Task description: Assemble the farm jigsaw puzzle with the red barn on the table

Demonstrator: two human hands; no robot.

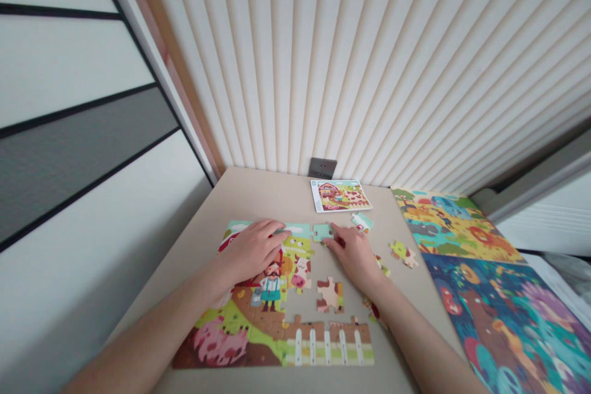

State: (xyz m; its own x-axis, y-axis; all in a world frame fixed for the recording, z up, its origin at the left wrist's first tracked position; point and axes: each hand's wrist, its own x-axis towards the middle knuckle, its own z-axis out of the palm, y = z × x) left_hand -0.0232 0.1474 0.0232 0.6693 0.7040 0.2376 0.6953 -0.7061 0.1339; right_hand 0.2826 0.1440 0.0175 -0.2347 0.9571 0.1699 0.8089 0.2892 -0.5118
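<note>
A farm jigsaw puzzle (265, 314) lies partly joined on the table, with a gap in its right half. My left hand (256, 249) rests over its upper part, fingers stretched out and bent a little, covering some of the barn. Between the thumb and forefinger of my right hand (353, 252) is a light blue puzzle piece (322, 233), beside the puzzle's top right edge. A brown-and-white cow piece (329, 295) lies loose inside the gap. Another loose piece (362, 221) sits just beyond my right hand. My right forearm partly hides a few more pieces.
A picture card (342, 196) of the farm scene lies at the back, below a dark wall socket (322, 167). Yellow-green loose pieces (403, 252) are to the right. An animal puzzle (446, 221) and a dark blue puzzle (508, 326) cover the right side. A ribbed wall (295, 61) rises behind.
</note>
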